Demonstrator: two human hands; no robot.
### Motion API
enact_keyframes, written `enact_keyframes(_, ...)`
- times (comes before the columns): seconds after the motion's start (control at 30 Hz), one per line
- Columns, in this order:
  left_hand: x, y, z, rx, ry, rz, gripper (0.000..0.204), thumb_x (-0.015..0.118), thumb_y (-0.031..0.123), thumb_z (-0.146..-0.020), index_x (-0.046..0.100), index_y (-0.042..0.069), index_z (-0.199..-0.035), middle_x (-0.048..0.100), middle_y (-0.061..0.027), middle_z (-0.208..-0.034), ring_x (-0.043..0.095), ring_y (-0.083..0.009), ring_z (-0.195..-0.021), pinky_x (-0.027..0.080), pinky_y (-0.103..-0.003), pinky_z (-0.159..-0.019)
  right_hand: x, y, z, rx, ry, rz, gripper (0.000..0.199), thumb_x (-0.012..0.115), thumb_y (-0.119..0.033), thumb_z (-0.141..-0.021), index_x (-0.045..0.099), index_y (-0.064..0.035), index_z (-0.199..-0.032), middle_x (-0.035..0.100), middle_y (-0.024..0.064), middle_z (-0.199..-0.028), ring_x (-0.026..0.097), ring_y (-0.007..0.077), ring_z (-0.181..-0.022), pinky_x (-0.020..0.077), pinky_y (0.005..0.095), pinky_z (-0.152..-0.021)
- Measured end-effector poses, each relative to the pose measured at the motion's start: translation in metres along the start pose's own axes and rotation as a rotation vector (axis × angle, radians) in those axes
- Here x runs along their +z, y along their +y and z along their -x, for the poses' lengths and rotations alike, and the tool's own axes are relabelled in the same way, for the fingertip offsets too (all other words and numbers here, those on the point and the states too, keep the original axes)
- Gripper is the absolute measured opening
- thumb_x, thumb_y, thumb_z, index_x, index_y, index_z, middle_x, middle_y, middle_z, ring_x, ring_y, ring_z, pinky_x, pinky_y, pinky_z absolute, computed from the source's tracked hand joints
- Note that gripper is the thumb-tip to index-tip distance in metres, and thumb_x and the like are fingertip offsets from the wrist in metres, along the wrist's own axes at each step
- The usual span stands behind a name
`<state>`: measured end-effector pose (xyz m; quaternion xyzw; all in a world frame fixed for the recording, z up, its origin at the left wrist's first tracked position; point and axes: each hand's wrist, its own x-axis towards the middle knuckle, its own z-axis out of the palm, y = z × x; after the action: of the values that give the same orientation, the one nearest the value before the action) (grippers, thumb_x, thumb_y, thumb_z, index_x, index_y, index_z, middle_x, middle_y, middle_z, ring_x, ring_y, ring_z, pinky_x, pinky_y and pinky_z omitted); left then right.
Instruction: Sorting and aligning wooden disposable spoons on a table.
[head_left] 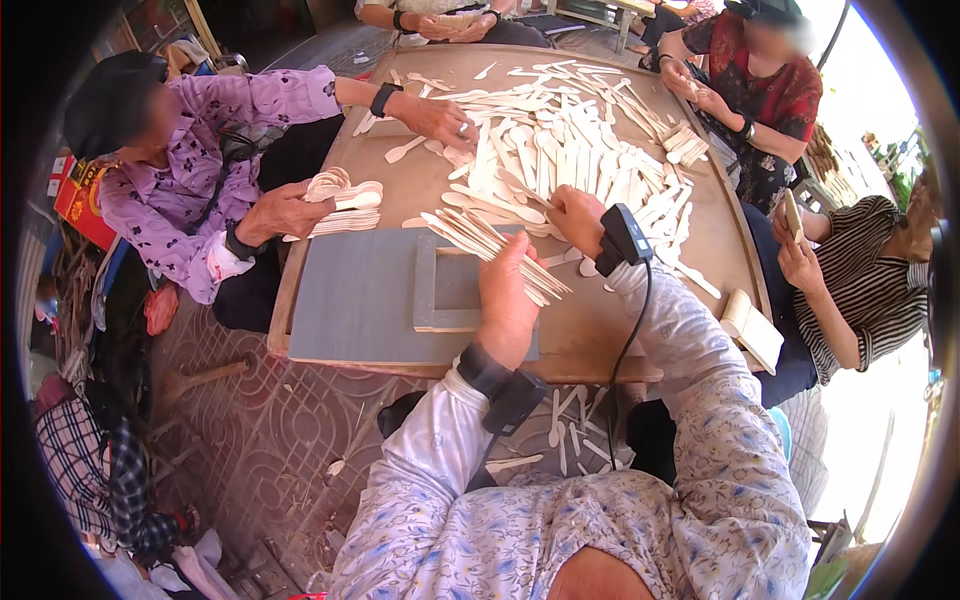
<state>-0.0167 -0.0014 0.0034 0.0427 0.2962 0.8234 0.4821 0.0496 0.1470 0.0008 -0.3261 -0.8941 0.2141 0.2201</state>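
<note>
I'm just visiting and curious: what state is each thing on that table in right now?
Left hand: closed on a bundle of wooden spoons.
Right hand: reaching into the spoon pile, grip unclear.
Spoon pile: loose, scattered.
Grey board: lying flat.
Co-worker's spoon stack: held, neatly fanned.

Both forearms enter from the near edge, in pale floral-print sleeves, each wrist carrying a black strapped device. Left hand [507, 300] extends forward, back of hand up, fingers curled closed in a grip. Right hand [578, 218] reaches farther and slightly right, knuckles up, fingers bent downward; whether it is closed cannot be determined.
</note>
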Motion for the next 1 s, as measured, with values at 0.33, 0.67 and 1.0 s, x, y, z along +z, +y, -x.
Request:
enact_keyframes(0.33,-0.014,0.006,0.003,0.060,-0.117,-0.005,0.016,0.056,0.014,-0.082,0.053,0.002,-0.092,0.052,-0.0046,-0.081,0.053,-0.0164,-0.080,0.045,-0.030,-0.072,-0.036,-0.064,0.042,0.142,-0.567,-0.725,0.020,0.055,-0.021,-0.085,0.062,-0.0024,-0.082,0.054,-0.0035,-0.069,0.046,0.0031,-0.061,0.0370,0.0180,-0.055)
enact_keyframes(0.67,-0.001,0.001,0.007,0.021,-0.056,0.078,0.017,0.058,0.006,-0.080,0.042,0.008,-0.085,0.042,-0.0033,-0.066,0.044,-0.0150,-0.060,0.040,-0.031,-0.057,0.026,-0.020,-0.038,-0.130,-0.209,0.138,0.022,0.057,-0.016,-0.072,0.059,-0.0050,-0.091,0.060,0.0118,-0.080,0.059,0.0287,-0.076,0.0456,0.0357,-0.068)
enact_keyframes(1.0,0.003,0.000,0.005,-0.009,-0.113,-0.085,0.016,0.060,0.004,-0.078,0.048,0.005,-0.088,0.052,-0.0058,-0.069,0.051,-0.0144,-0.063,0.044,-0.028,-0.061,0.006,-0.013,-0.033,-0.255,-0.019,-0.030,0.014,0.061,-0.017,-0.071,0.057,-0.0058,-0.078,0.059,0.0093,-0.075,0.057,0.0267,-0.077,0.0433,0.0360,-0.069)
